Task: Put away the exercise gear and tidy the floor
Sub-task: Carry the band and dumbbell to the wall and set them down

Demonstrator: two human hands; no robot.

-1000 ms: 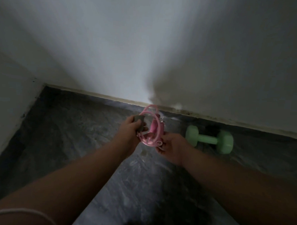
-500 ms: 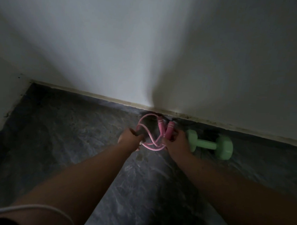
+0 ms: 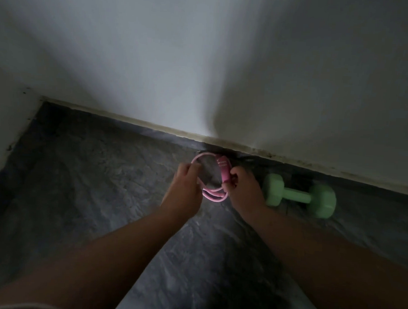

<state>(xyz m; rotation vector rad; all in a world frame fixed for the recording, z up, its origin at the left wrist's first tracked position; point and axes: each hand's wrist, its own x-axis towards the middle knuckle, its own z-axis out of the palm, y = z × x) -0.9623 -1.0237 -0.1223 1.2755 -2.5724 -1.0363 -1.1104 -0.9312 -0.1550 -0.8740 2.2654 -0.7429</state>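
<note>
A coiled pink jump rope [image 3: 214,194] sits low over the dark floor, close to the white wall. My left hand [image 3: 185,191] grips the coil's left side. My right hand [image 3: 244,191] holds the pink handles [image 3: 223,170] on the right side. A mint-green dumbbell [image 3: 299,196] lies on the floor just right of my right hand, along the base of the wall.
The white wall [image 3: 202,72] meets the dark marbled floor [image 3: 91,184] at a stained skirting line [image 3: 153,125]. A second wall [image 3: 8,117] closes the corner on the left. Something dark lies by the wall behind the rope, too dim to identify.
Both hands have lowered the coiled rope toward the floor and nearer the wall, next to the dumbbell. The handles have swung from inside the coil to its right side.
</note>
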